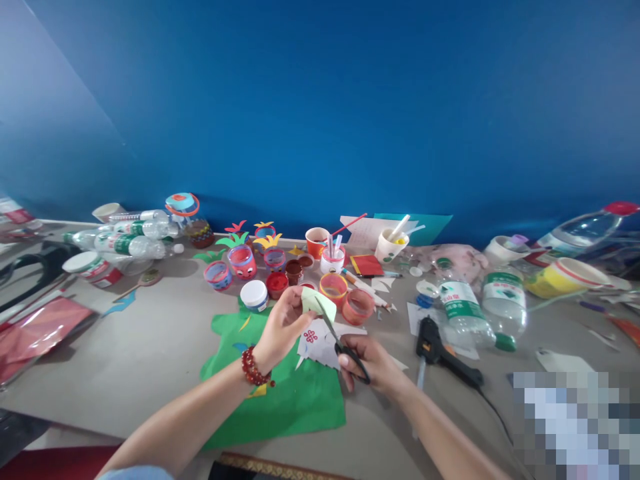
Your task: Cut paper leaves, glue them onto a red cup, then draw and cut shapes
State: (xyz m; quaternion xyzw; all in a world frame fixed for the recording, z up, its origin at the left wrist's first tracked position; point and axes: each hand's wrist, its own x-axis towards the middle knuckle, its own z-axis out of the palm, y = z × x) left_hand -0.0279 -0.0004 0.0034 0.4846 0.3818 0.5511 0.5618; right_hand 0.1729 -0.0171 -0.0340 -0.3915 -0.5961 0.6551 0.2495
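Note:
Between its thumb and fingers, my left hand (286, 320) pinches a small piece of pale green paper (311, 303). My right hand (367, 363) is closed around the handles of black scissors (334, 333), whose blades point up and left and lie at the paper's right side. Whether the blades are cutting in is too small to tell. Below both hands lies a green sheet (300, 400) with coloured scraps on it. A white paper piece with a red pattern (311, 337) rests on the sheet, partly under the scissors.
Paint pots and decorated cups (242, 261) stand in a cluster behind my hands. To the right lie a black glue gun (440, 350) with its cord and plastic bottles (463, 310). More bottles (133, 243) are stacked at the left, near red film (47, 330). A blue wall (320, 120) closes the back.

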